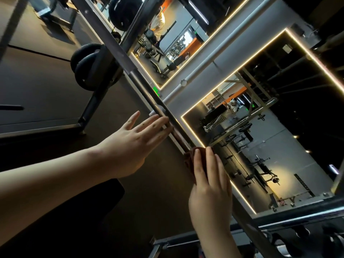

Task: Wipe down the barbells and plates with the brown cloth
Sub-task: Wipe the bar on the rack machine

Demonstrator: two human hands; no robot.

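- I am looking along a barbell (149,94) that is running diagonally through the tilted view, from the upper left down to the lower right.
- My right hand (210,185) is lying over the bar low in the picture, fingers stretched along it and pressing the brown cloth (191,157) against the metal; the cloth is bunching out from under the fingertips on the bar's upper-left side.
- So the right hand is holding the cloth flat to the bar rather than balling it in a fist; the thumb is hidden, so I cannot tell how far it is wrapping around.
- My left hand (137,140) is spread wide with fingers straight, holding nothing, its fingertips (163,121) touching or just meeting the bar a little higher up than the cloth.
- The stretch of bar between my two hands is showing bare, shiny metal.
- Two black plates (87,66) are sitting on a rack peg to the left of the bar, well apart from both hands, and another dark plate (122,12) is hanging near the top edge.
- Beyond the bar, light-framed mirrors (270,127) are reflecting gym gear.
- The dark floor (46,81) is filling the left side under my forearms.
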